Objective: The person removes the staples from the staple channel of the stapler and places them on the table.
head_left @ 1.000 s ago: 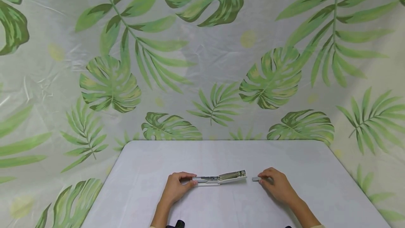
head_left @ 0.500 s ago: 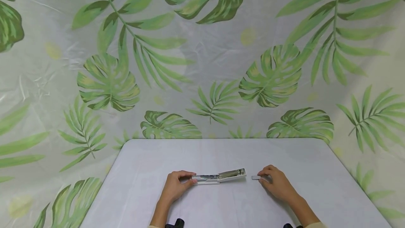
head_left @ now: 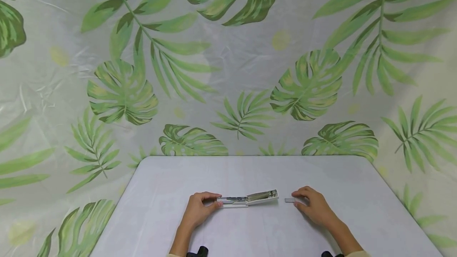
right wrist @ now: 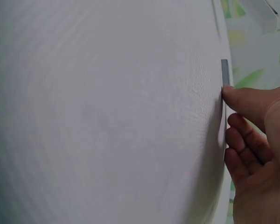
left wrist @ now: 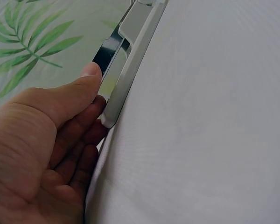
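An opened white stapler (head_left: 262,196) lies on the table in the head view, its cover swung out to the right and the metal inside showing. My left hand (head_left: 200,208) grips the stapler's left end between thumb and fingers. The left wrist view shows the thumb on the dark metal part and fingertips by the white base (left wrist: 130,70). To the right, my right hand (head_left: 315,208) pinches a short grey strip, seemingly staples (head_left: 289,200), at its right end. In the right wrist view the thumb lies on the strip (right wrist: 225,71); the fingers' far side is hidden.
A white table (head_left: 257,173) spreads under both hands, with rounded far corners. Behind it hangs a leaf-patterned curtain (head_left: 242,62). Dark wrist-worn devices (head_left: 202,251) show at the bottom edge of the head view.
The right hand and strip have shifted very slightly, with finger and thumb a little farther apart. The left hand and stapler keep their place; the head view has tilted slightly.
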`<state>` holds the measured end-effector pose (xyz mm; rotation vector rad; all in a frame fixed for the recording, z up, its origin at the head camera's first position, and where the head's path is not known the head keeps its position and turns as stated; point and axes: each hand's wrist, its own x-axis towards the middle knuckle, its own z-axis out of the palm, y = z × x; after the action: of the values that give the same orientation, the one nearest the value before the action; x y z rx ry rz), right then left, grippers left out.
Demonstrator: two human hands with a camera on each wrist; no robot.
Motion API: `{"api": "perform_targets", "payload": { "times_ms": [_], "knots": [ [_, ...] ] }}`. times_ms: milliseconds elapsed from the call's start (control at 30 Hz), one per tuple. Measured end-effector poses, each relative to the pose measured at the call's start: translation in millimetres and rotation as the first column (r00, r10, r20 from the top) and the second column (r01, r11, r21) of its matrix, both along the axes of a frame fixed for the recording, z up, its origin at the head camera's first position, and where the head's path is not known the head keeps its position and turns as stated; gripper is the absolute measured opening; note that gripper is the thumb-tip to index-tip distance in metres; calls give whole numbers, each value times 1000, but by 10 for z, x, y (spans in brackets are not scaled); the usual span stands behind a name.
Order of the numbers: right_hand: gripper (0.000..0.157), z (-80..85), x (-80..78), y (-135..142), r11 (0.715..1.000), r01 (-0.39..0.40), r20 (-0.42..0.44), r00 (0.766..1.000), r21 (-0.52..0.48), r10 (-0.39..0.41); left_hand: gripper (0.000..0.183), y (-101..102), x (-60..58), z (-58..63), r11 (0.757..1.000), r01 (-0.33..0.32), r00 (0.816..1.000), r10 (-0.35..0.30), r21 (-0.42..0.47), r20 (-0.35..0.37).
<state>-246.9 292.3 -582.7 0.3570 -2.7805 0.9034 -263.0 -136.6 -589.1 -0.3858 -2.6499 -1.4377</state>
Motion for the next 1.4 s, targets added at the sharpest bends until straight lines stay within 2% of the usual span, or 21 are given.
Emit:
{"api": "perform_targets", "payload": {
  "times_ms": [167,300,500,667,900,1133,1267,1400],
  "knots": [
    [27,50,19,-15,1000,13,12,1000,-21,-13,22,-6,4,-6,1000,2,1000,-2,-4,8],
    [26,146,2,-85,996,32,-36,999,-79,-35,23,-9,-6,-1,1000,-2,1000,2,-2,11],
    [28,367,-55,-257,983,20,-102,994,-182,-39,22,-12,-31,16,1000,-11,1000,11,-16,-23],
    [28,459,-71,-461,974,5,-95,995,-226,-27,22,-29,-24,-2,1000,-7,1000,7,-30,-8],
    [27,519,-104,-826,961,-26,-94,996,-275,0,24,-58,-9,21,999,17,1000,-17,-43,7],
    [24,571,-226,-1243,967,-111,-122,989,-227,85,22,-35,-47,31,1000,6,1000,-6,-23,-5],
    [24,518,-229,-1420,963,-144,-80,988,-227,129,21,-14,-33,8,1000,2,1000,-2,-11,5],
    [22,456,-199,-1568,962,-158,-37,987,-222,154,21,-9,-11,-11,1000,9,1000,-9,0,-17]
  ]
}}
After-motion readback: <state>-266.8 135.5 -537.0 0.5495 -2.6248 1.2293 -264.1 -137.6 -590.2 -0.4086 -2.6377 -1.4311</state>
